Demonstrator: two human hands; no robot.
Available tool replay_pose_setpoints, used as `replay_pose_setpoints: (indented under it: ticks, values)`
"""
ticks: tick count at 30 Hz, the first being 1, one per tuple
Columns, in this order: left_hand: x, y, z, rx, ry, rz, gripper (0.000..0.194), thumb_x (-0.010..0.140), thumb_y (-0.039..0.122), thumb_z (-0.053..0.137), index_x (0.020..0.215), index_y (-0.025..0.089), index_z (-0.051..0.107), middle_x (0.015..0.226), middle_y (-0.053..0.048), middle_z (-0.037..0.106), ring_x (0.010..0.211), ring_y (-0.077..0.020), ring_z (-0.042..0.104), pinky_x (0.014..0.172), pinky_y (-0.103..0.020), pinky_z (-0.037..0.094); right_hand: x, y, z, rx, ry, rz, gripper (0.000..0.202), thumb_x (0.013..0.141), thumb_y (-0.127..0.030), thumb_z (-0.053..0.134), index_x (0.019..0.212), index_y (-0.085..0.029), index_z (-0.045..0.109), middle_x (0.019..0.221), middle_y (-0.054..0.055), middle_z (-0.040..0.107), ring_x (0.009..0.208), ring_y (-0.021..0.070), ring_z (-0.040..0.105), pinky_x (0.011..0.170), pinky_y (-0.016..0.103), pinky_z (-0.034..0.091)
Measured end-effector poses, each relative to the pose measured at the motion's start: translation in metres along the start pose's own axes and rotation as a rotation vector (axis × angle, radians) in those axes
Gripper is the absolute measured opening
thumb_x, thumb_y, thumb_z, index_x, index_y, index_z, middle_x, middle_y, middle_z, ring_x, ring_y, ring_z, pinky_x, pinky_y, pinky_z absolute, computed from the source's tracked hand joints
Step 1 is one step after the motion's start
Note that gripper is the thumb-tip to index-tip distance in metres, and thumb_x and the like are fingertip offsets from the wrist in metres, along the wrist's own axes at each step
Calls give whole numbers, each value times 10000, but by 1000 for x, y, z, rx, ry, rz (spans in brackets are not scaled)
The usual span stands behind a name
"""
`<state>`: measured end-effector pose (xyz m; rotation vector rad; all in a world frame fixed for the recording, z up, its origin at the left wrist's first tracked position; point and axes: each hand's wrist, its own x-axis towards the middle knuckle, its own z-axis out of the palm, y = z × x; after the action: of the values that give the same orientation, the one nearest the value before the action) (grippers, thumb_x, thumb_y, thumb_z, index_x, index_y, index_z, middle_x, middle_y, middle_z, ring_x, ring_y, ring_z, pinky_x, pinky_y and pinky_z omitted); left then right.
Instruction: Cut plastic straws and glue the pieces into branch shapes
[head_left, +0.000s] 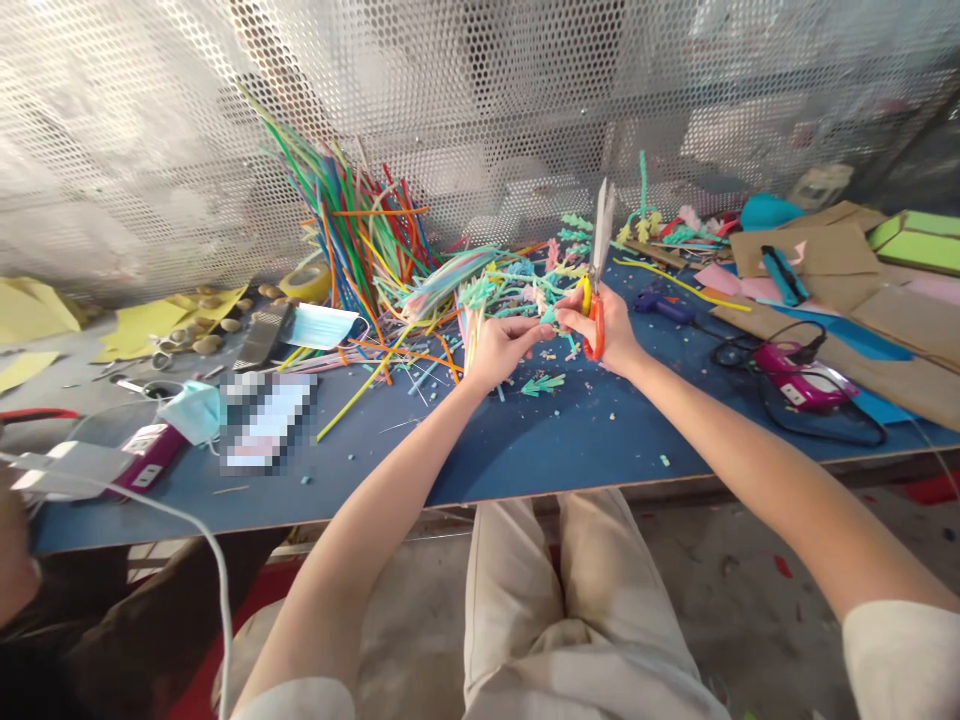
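Over the blue table, my left hand [504, 350] pinches a small green fuzzy piece [549, 316] between its fingertips. The fingertips of my right hand [609, 325] touch the same piece from the other side. Orange-and-yellow-handled scissors [594, 325] hang on my right hand, their blades pointing up and away. A green branched fuzzy piece [542, 384] lies on the table just below my hands. Behind them is a heap of pastel fuzzy sprigs [517, 275].
Colourful pipe cleaners [352, 240] stand at the back left. Face masks [321, 326], a phone [266, 425] and a power strip [150, 455] lie left. On the right are a glue gun [664, 306], another power strip [802, 378] and cardboard [806, 250]. Another person's arm [15, 560] shows far left.
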<state>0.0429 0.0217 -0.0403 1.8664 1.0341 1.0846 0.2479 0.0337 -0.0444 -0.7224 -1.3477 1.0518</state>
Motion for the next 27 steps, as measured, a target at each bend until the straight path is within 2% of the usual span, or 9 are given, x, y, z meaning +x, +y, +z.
replay_pose_setpoints:
  ticks: [7, 11, 14, 17, 22, 25, 27]
  values:
    - [-4, 15, 3, -107, -21, -60, 478, 949, 620, 724, 912, 163, 857, 613, -18, 650, 547, -97, 466, 539, -240, 356, 2, 8, -3, -35, -32, 11, 615, 643, -579, 988, 899, -249, 537, 860, -30, 669, 679, 128, 605, 704, 354, 597]
    - [-4, 12, 4, -55, -61, -17, 510, 986, 641, 659, 949, 166, 841, 795, -51, 762, 594, -105, 489, 570, -242, 383, 2, 10, -3, -30, -31, 20, 615, 624, -567, 1000, 903, -242, 558, 825, -44, 658, 660, 120, 599, 685, 333, 580]
    - [-2, 3, 6, -37, -94, 43, 518, 1026, 642, 592, 1004, 173, 809, 915, -60, 796, 626, -110, 495, 608, -242, 408, 1, 11, -3, -18, -24, 23, 611, 626, -558, 1004, 895, -240, 556, 808, -46, 654, 659, 122, 612, 673, 322, 566]
    - [0, -3, 7, -31, -124, 59, 541, 1047, 662, 535, 1012, 174, 767, 878, -47, 754, 640, -115, 487, 623, -244, 404, 0, 12, -3, -27, -24, 29, 628, 615, -567, 1008, 898, -249, 546, 823, -42, 661, 638, 119, 595, 632, 314, 549]
    - [1, -5, 10, -115, -182, 43, 579, 1010, 733, 552, 899, 181, 688, 781, -12, 596, 654, -116, 439, 615, -251, 364, 0, 13, -4, -46, -35, 44, 623, 622, -582, 1003, 908, -260, 553, 813, -44, 653, 544, 91, 473, 499, 288, 420]
    - [1, -3, 11, -201, -245, 26, 610, 981, 776, 560, 856, 187, 656, 804, -16, 573, 652, -117, 422, 608, -260, 356, -1, 12, -3, -15, -64, 64, 620, 618, -578, 1008, 889, -259, 552, 763, -57, 610, 527, 85, 444, 479, 284, 383]
    - [1, -1, 9, -161, -246, 39, 607, 1000, 766, 529, 863, 191, 671, 805, -21, 585, 662, -128, 445, 628, -265, 369, -1, 11, -2, -11, -68, 68, 611, 620, -574, 1010, 880, -259, 556, 731, -64, 578, 520, 84, 439, 472, 282, 371]
